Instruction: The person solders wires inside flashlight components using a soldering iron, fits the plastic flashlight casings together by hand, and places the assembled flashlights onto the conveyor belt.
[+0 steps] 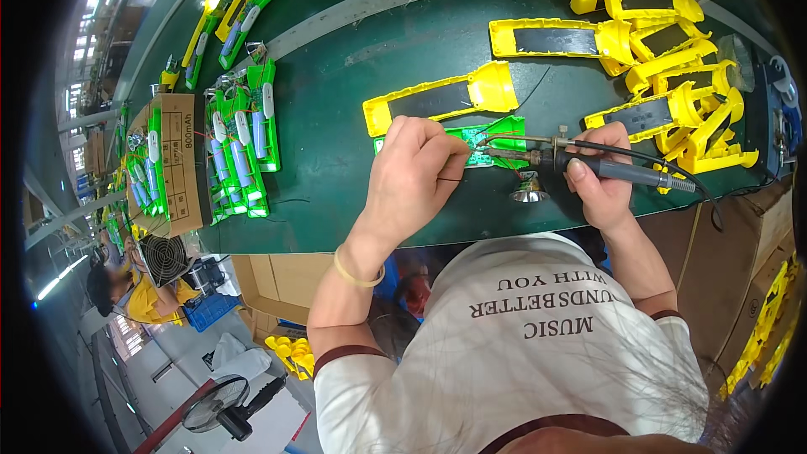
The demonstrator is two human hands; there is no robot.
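My right hand (603,170) grips a soldering iron (643,173) with a thin metal feed tube along its upper side. Its tip touches or hovers just over a small green circuit board (481,154) in a bright green plastic casing (508,126). My left hand (414,166) is closed in a pinch at the board's left side, with a thin dark wire at the fingertips; the fingers hide part of the casing. Beside the board, on my side, lies a shiny reflector cup (530,189). Just beyond the casing rests a yellow half-shell (503,86) with a dark inner panel.
More yellow shells (664,46) are piled at the right and far right. Green casings with batteries (239,147) lie at the left, next to a cardboard box (178,164). A metal strip (378,2) crosses the green table. The iron's black cable (710,193) hangs at right.
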